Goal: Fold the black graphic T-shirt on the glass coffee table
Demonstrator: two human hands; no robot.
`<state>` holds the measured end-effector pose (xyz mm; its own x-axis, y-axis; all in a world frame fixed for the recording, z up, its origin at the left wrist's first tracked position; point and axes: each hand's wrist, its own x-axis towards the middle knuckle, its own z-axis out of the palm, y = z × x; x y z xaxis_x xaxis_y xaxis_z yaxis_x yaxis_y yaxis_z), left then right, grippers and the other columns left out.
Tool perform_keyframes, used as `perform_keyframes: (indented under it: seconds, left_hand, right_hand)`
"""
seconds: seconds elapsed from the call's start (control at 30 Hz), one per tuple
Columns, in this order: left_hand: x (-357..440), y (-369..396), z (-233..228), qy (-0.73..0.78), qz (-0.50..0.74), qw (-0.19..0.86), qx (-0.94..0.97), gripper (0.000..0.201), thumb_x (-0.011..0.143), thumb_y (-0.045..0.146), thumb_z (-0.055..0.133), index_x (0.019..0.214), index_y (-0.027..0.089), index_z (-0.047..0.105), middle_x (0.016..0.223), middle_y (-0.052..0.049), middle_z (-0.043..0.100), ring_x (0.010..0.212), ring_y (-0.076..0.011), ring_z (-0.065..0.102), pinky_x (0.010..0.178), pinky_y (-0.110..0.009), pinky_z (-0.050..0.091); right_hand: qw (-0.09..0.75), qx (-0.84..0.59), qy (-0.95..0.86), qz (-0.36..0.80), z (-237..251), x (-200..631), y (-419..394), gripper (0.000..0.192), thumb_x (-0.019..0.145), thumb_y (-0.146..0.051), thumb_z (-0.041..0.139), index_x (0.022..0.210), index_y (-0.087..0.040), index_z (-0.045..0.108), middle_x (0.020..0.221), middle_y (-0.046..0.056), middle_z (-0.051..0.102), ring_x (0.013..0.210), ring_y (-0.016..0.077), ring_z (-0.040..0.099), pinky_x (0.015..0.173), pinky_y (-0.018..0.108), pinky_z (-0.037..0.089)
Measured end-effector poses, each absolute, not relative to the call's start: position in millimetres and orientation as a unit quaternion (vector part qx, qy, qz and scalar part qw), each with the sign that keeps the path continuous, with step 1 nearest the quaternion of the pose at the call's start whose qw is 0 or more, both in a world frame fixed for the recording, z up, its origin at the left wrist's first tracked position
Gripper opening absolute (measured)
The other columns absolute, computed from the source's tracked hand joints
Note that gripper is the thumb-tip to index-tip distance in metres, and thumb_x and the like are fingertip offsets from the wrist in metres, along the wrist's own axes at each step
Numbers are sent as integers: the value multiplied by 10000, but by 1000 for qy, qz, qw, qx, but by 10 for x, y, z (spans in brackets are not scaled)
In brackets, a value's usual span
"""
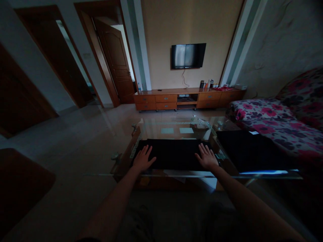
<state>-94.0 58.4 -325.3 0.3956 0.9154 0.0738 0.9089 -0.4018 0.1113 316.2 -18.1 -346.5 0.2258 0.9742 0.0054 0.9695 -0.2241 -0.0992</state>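
A dark, flat, roughly rectangular piece of cloth [176, 154] lies across the glass coffee table [148, 127] in front of me. On its left end rests my left hand [143, 158], palm down with the fingers spread. My right hand [206, 156] lies flat on the right end, its fingers apart too. Neither hand grips anything. The room is dim, so folds and seams of the cloth cannot be made out. To the right, a second dark cloth [252, 151] is laid on the table, with a small white tag [253, 132] at its far edge.
A crumpled clear plastic bag [202, 123] sits at the table's far side. Beside the table on the right stands a flower-patterned sofa [264, 112]. Beyond are a low wooden cabinet [166, 98] and a wall television [188, 55]. A brown seat-like shape [22, 188] is at left.
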Motion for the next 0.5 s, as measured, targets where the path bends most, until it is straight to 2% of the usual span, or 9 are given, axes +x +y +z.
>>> perform_keyframes:
  seconds: [0.1,0.23,0.37,0.5]
  left_hand:
    - [-1020,604,-3292,553,66,22,830,849,955,669,342,1606,137,226,1685,-118,173,1558,-281,137,1242,-419,170]
    - [-970,611,-3306,558,71,12,827,848,947,662,359,1602,137,237,1684,-113,184,1557,-294,140,1242,-421,158]
    - [-918,564,-3294,577,72,7,814,817,950,645,359,1600,161,260,1686,-101,191,1549,-312,167,1234,-443,176]
    - [-957,445,-3266,642,70,11,763,698,973,615,294,1588,284,299,1680,-70,232,1539,-308,207,1215,-518,179]
  right_hand:
    - [45,-795,-605,16,-3493,3133,-171,759,999,-585,229,1632,-171,162,1709,60,22,1565,280,16,1241,448,61]
    - [54,-830,-555,1,-3506,3061,-149,805,969,-660,279,1632,-222,157,1702,133,45,1548,386,42,1198,587,62]
    - [53,-835,-547,13,-3449,3032,-194,744,981,-612,265,1624,-242,204,1699,108,115,1552,339,78,1202,561,72]
    - [58,-832,-551,-11,-3337,2951,-355,622,1012,-441,231,1569,-198,364,1685,110,183,1512,286,242,1206,500,121]
